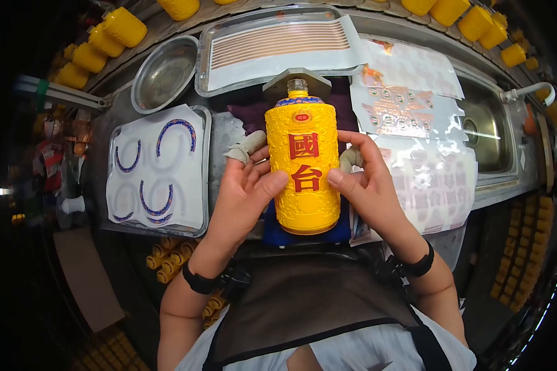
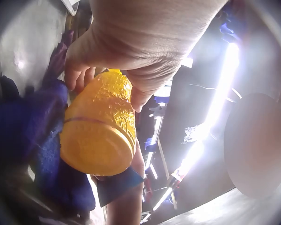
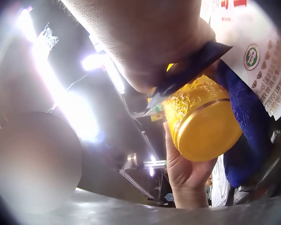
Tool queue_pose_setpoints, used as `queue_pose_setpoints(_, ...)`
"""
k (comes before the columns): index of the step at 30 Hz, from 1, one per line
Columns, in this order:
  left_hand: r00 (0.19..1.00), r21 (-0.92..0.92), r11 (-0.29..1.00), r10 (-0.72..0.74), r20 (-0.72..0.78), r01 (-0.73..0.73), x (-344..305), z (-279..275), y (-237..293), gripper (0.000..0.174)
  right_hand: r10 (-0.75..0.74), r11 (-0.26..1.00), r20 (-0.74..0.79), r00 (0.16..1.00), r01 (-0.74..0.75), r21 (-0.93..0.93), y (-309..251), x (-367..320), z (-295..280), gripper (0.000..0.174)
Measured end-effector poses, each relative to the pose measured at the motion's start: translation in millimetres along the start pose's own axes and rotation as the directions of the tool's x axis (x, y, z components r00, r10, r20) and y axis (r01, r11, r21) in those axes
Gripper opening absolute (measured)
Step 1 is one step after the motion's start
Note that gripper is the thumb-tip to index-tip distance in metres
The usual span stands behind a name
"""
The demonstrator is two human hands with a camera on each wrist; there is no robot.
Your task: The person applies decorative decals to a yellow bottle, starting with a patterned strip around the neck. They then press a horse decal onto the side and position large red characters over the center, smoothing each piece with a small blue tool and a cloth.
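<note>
A yellow embossed bottle (image 1: 304, 210) with red characters and a clear glass neck lies between the hands in the head view, its neck away from the body. The left hand (image 1: 244, 191) holds its left side, thumb on the front. On the other side the right hand (image 1: 368, 182) grips it, thumb near the lower character. Pale covers wrap a finger of each hand. In the left wrist view the bottle's base (image 2: 96, 147) faces the camera below the left hand (image 2: 136, 42). The right wrist view shows the base (image 3: 210, 131) beside a blue cloth (image 3: 248, 126).
On the left, a tray (image 1: 208, 185) bears a sheet with blue curved strips. Behind stand a metal bowl (image 1: 167, 71) and a tray (image 1: 202, 77) with a striped sheet. Sticker sheets (image 1: 427, 185) lie at the right beside a sink (image 1: 486, 117). Yellow bottles (image 1: 125, 26) line the back.
</note>
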State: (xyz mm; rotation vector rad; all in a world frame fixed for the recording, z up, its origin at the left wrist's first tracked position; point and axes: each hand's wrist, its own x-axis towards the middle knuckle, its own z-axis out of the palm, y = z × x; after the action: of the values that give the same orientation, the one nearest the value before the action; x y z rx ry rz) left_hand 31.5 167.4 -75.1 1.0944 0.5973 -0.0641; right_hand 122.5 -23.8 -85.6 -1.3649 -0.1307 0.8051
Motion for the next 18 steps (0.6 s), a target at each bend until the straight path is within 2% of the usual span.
queue_pose_setpoints(3,1.0,-0.01,1.0,0.02,0.01,-0.02,-0.4,1.7,-1.3,0.082,0.008,0.995,-0.005,1.0,-0.009,-0.102,0.9,0.0,-0.5,0.06)
queue_pose_setpoints(12,0.998,0.047,0.997,0.064,0.023,-0.065,-1.1,5.1,-3.2,0.083,-0.003,0.997,-0.028,1.0,0.001,-0.081,7.3,2.2,2.8,0.064)
queue_pose_setpoints(14,0.998,0.056,0.996,0.063,0.027,-0.065,-1.8,5.2,-1.8,0.083,-0.002,1.0,-0.041,0.999,0.001,-0.018,6.5,2.0,7.1,0.064)
queue_pose_setpoints(18,0.997,0.067,0.995,0.069,0.037,-0.072,-0.7,3.9,-1.9,0.084,0.013,0.998,-0.033,0.999,-0.015,-0.066,10.4,2.5,2.3,0.064)
